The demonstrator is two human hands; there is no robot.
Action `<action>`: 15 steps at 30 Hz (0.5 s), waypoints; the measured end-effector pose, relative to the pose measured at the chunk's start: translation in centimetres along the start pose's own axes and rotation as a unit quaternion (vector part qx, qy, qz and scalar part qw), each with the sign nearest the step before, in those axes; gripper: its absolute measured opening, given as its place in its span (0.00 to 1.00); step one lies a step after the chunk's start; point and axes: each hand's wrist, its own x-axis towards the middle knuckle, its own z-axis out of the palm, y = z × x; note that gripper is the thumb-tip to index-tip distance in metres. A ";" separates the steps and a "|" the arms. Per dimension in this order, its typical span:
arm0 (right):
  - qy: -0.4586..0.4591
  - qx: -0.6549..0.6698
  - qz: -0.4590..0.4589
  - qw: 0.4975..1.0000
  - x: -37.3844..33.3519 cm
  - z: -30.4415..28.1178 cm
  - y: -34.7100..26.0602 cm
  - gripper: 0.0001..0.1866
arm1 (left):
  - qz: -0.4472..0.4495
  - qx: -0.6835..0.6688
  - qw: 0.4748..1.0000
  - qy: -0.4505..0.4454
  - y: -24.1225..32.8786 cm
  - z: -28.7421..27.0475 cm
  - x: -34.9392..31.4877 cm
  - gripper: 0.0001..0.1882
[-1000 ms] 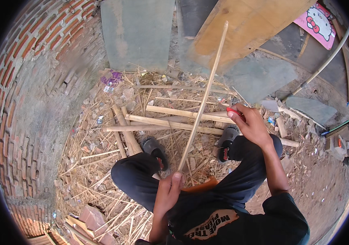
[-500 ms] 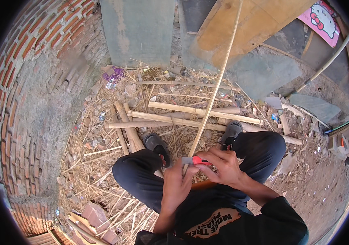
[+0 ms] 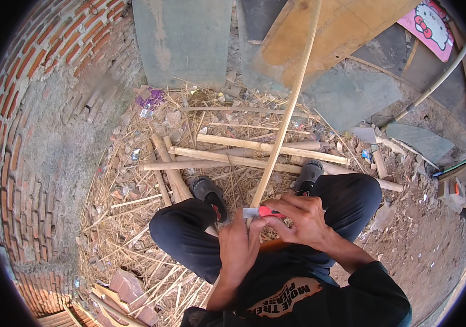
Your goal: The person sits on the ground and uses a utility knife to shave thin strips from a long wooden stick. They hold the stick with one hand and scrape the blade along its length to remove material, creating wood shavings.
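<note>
My right hand (image 3: 302,219) is closed round the red handle of a short, broad-bladed knife (image 3: 250,213). The blade lies across a long, pale bamboo strip (image 3: 284,122). Pinched by my left hand (image 3: 238,240) at its near end, the strip rises away from me past the top of the picture. My left thumb and fingers are right beside the blade, and the two hands nearly touch. Part of the strip's near end is hidden behind my fingers and the knife.
Split bamboo pieces (image 3: 255,144) and round poles (image 3: 206,165) lie crosswise around my feet on ground littered with shavings (image 3: 135,229). A brick wall (image 3: 26,163) stands at the left. Boards and sheets (image 3: 184,43) lie at the far side, and a pinkish block (image 3: 129,289) near left.
The bamboo strip has turned to show a wider face, and its far part has shifted slightly. Both hands and the knife stay almost in place.
</note>
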 end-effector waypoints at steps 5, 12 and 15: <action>-0.002 -0.014 -0.009 1.000 0.2 -0.4 0.0 0.15 | -0.008 0.013 1.000 -0.010 -0.2 0.0 -0.2 0.24; 0.159 -0.030 0.130 0.978 3.2 -4.5 6.1 0.14 | -0.058 0.028 0.996 -0.056 -0.6 0.6 -3.4 0.21; 0.131 -0.020 0.148 0.980 3.5 -5.6 7.8 0.14 | -0.074 0.033 0.994 -0.075 -1.6 0.8 -4.6 0.19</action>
